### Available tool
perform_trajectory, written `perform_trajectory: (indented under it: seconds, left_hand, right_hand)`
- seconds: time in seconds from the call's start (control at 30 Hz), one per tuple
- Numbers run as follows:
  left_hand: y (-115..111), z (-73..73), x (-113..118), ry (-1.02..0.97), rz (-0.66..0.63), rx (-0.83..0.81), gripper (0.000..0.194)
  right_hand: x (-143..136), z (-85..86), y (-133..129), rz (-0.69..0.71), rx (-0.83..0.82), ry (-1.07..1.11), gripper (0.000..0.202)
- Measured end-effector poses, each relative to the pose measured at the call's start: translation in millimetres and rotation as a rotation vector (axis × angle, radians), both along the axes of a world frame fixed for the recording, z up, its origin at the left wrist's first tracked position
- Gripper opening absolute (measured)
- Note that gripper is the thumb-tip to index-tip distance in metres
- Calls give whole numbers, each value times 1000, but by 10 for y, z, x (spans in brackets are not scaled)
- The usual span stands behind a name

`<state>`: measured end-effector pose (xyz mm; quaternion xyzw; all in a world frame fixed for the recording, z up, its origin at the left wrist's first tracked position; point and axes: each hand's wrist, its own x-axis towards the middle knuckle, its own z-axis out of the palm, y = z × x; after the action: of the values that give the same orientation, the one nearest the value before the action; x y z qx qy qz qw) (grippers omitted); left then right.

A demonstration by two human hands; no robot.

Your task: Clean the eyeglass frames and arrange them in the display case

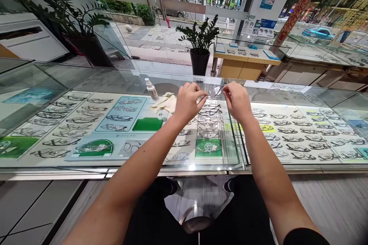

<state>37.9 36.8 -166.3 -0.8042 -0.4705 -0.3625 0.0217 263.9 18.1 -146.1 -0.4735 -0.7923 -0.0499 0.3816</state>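
Note:
Between my two hands, above the glass counter, is a pair of eyeglasses (215,92) with thin frames and clear lenses. My left hand (188,99) pinches it at the left side with thumb and fingertips. At the other side my right hand (238,100) has its fingers closed on the dark end of the glasses. A white spray bottle (151,89) stands upright on the counter to the left of my left hand. Beside the bottle lies a crumpled cream cloth (165,102), partly hidden behind my left hand.
Under the glass of the display counter (172,170) lie rows of eyeglasses and green cards (148,124). A potted plant (199,51) and a wooden display table (244,61) stand beyond it, before the window. A stool (197,224) is between my legs.

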Motion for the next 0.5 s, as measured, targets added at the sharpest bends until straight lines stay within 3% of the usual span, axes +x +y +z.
perform_trajectory:
  seconds: [0.1, 0.23, 0.37, 0.5]
  left_hand:
    - [-26, 5, 15, -184, -62, -63, 19]
    - [10, -43, 48, -607, -206, -219, 17]
    - [65, -81, 85, -941, -344, -428, 31]
    - [42, -60, 116, -983, -465, -567, 39]
  right_hand:
    - [-39, 18, -47, 30, -2, 186, 11]
    - [-113, -54, -41, 50, -109, 466, 17]
    - [-197, -157, -16, 151, -292, 469, 25]
    - [-241, -191, -13, 167, -351, 443, 31]
